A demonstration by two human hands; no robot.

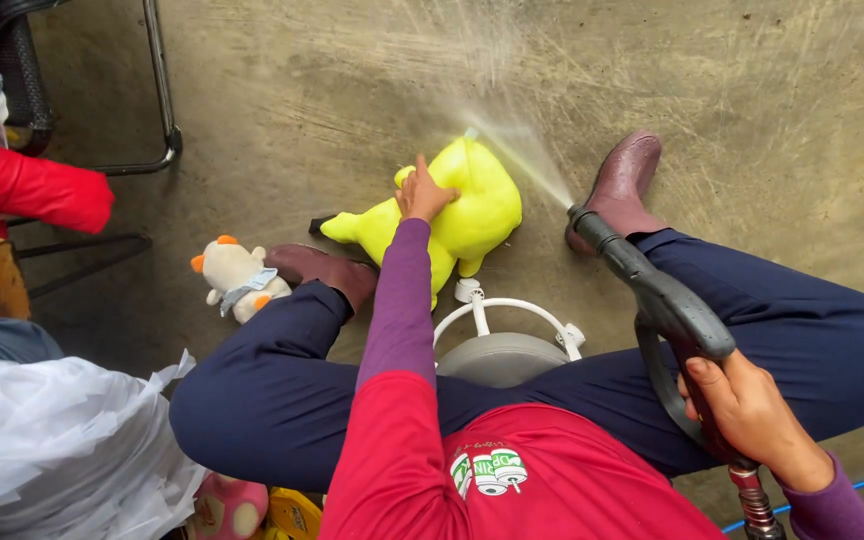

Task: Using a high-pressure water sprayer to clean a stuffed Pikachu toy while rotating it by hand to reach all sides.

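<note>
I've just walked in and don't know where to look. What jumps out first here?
The bright yellow plush toy on the wet concrete floor at the centre, pressed down by the left hand. From the right, a black spray gun gripped in the right hand shoots a fan of water past it. A small white plush toy lies by the left boot.

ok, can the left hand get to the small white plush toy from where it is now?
Probably yes. The left hand rests on the yellow plush toy; the white plush toy lies on bare floor left of the left boot. That boot and knee sit between them, so reaching over looks needed.
</note>
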